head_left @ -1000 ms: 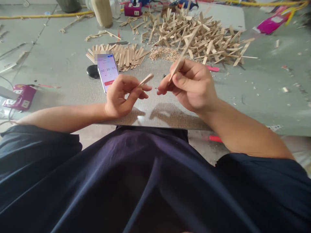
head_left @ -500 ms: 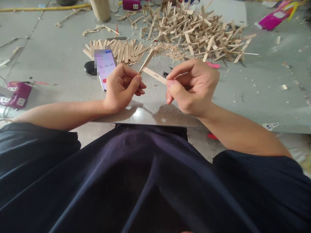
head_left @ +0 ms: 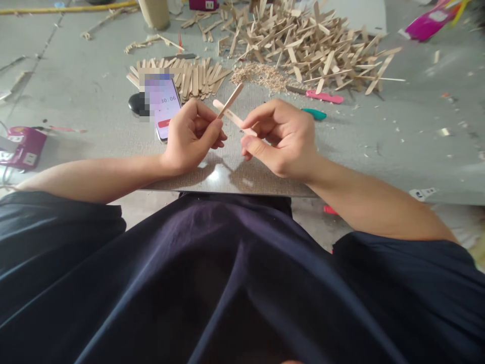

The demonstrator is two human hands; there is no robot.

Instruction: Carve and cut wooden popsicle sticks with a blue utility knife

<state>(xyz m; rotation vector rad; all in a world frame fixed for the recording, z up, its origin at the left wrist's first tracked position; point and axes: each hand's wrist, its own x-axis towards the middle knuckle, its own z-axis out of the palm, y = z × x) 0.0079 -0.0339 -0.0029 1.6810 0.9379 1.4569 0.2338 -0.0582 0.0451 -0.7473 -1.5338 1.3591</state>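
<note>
Mid-frame I see the left hand (head_left: pixel 193 137) pinching a flat tan wooden stick (head_left: pixel 232 99), the right hand (head_left: pixel 286 139) a paler flat wooden stick (head_left: pixel 235 120) (crossed, in my view).

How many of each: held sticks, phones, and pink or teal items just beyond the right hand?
Held wooden sticks, one in left hand, one in right hand: 2
Phone: 1
Pink handle: 1
Teal item: 1
Total: 5

Matt wooden sticks (head_left: pixel 231 101), glossy phone screen (head_left: pixel 167 108), cloth shirt (head_left: pixel 235 263)
</note>
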